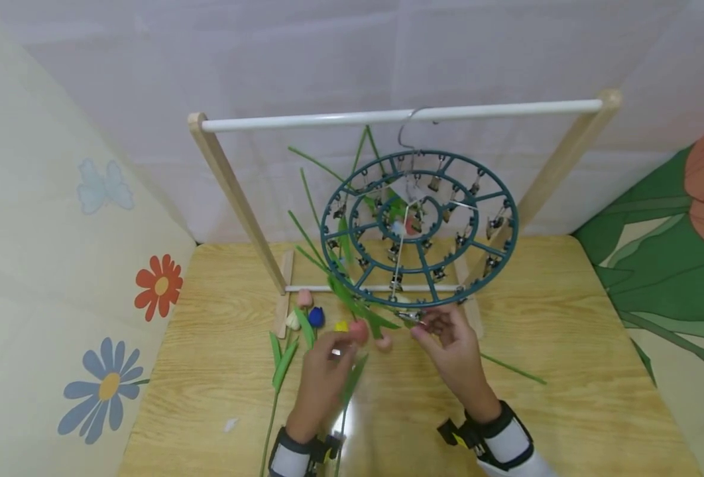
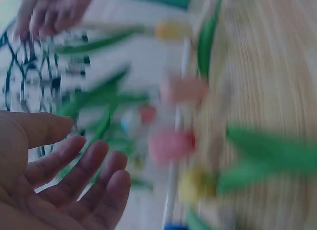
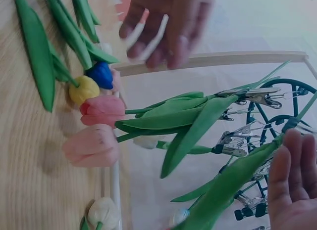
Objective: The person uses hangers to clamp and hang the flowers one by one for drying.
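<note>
Below the hanger (image 1: 428, 275), pink tulip (image 3: 102, 110) hangs bloom-down, stem near-vertical; left grip (image 1: 322, 374) half-spread, empty; right grip (image 1: 456, 351) at clip (image 1: 410, 317), hold unclear.

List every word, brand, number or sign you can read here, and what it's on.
No text is readable in any view.
Right wrist strap: any marking is too small to read.
Left wrist strap: likewise.
Tulips, round clip hanger: no lettering visible.

The clips (image 3: 262, 97) look like shiny metal, the rack (image 1: 423, 257) smooth plastic, the tabletop (image 1: 411, 417) glossy wood-grain.
</note>
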{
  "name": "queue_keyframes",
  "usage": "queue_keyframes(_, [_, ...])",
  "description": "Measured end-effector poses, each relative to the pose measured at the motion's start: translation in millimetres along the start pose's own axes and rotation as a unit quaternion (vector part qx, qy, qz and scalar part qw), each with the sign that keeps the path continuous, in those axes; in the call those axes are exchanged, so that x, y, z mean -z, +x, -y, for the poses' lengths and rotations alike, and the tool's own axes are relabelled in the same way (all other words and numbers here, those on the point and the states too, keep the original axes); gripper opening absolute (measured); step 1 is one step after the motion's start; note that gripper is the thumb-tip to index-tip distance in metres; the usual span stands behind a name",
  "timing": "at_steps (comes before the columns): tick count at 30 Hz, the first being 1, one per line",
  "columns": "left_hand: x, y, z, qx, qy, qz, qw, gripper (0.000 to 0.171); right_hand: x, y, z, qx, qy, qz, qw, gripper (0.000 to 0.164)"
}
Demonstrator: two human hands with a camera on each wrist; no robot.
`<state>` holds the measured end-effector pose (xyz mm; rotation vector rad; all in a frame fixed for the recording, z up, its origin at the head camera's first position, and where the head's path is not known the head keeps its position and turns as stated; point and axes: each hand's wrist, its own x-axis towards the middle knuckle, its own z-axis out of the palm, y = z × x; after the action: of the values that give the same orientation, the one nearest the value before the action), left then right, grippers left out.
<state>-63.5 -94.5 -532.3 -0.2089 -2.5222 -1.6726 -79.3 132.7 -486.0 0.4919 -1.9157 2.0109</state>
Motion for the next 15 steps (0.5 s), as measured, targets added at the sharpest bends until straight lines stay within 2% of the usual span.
queue_keyframes(1, [7.3,-0.5,3.6,0.017,0.015,-0.005,0.9997,0.024,1.3,-0.4,-1.0,0.007,0.011,0.007,1.0,0.038])
queue_keyframes(3, [20.6,-1.0,12.9,0.025,0.039,-0.025,0.9986,0.023,4.4,-1.9,-2.3,0.005,0.013,0.021,1.0,0.039])
queue_keyframes(6, [39.2,-3.2,25.0,0.037,0.08,-0.055,0.9946,0.025,9.6,-4.2,-4.9,0.003,-0.002,0.03,1.0,0.04])
queue_keyframes(8, [49.3,-5.1,32.7,0.032,0.117,-0.073,0.9899,0.026,13.5,-6.0,-6.2,-0.004,-0.012,0.028,1.0,0.042])
queue_keyframes(11, [60.7,-8.5,40.8,0.059,0.194,-0.082,0.9756,0.03,20.6,-8.5,-8.3,-0.002,0.003,0.022,1.0,0.042])
queue_keyframes(15, [68.9,-12.7,47.3,0.132,0.281,-0.057,0.9489,0.038,33.4,-12.7,-10.4,-0.021,0.02,0.021,0.999,0.033])
